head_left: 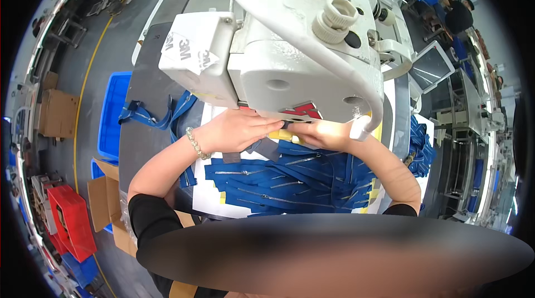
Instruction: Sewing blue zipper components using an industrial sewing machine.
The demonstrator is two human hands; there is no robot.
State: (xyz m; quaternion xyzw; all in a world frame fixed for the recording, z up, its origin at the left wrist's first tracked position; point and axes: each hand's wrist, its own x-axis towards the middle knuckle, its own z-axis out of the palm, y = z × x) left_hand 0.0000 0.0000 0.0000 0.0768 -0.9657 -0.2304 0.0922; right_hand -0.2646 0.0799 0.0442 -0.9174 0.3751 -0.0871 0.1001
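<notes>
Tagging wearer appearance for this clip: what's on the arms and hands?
Both hands bare, no gloves: left hand, right hand. A pale beaded bracelet circles the left wrist. Black short sleeves cover the upper arms; forearms uncovered. No rings or watch visible.

We're in a garment factory: a white industrial sewing machine (290,47) fills our bench, blue zippered fabric pieces (290,178) pile up, plastic crates (113,114) and cardboard boxes (56,113) line the concrete floor (89,64).
</notes>
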